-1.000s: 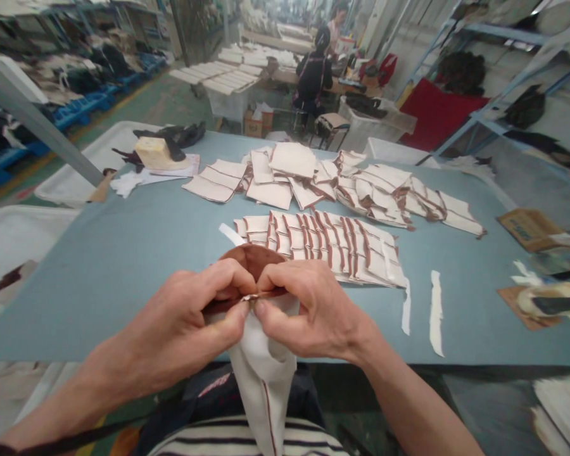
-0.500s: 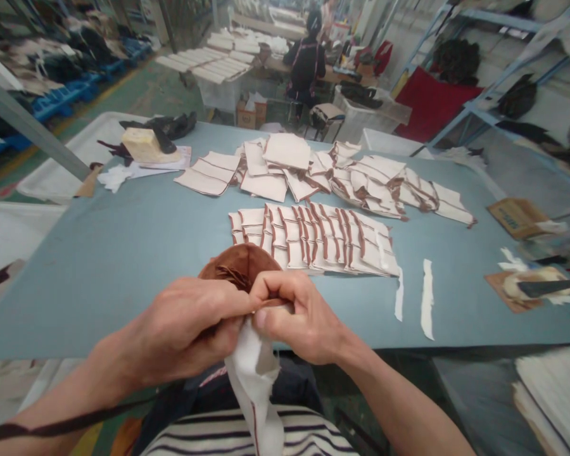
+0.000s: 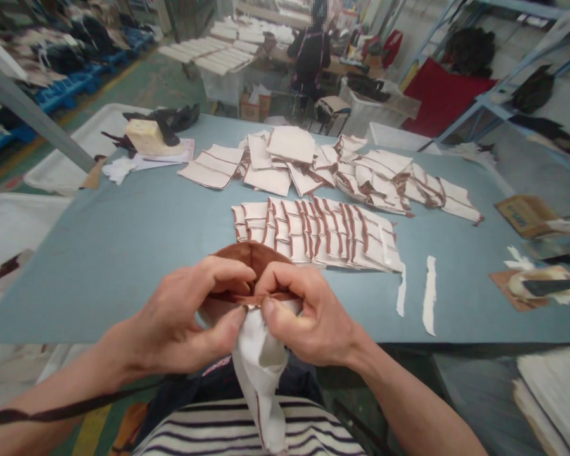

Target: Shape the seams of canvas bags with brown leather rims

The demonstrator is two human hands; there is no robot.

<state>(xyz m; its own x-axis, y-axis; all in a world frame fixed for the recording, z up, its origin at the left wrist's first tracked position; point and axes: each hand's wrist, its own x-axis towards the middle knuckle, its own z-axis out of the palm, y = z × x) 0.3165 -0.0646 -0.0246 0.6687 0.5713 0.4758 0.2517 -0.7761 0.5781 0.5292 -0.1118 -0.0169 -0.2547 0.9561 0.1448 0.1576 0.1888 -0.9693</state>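
In front of my body, both hands are at the edge of a brown fabric piece with a white lining [image 3: 254, 253]. Its brown side curves up behind my fingers, and the white lining hangs down toward my striped shirt. My left hand [image 3: 185, 316] has its thumb against the edge, the index finger lifted away and the other fingers partly hidden behind the fabric. With thumb and bent index finger, my right hand [image 3: 308, 313] pinches the same edge close beside the left thumb. Just beyond lies an overlapping row of white panels with brown edges [image 3: 313, 231].
A heap of similar panels [image 3: 289, 145] lies farther back on the blue table [image 3: 137, 253]. White strips [image 3: 429, 294] lie right of the row. A yellowish block [image 3: 147, 136] is back left; a cardboard box [image 3: 525, 215] stands right. A person [image 3: 308, 54] is in the background.
The left index finger has lifted and opened away from the thumb, so more of the fabric edge shows between my hands. My right hand keeps its pinch. The view has shifted slightly.
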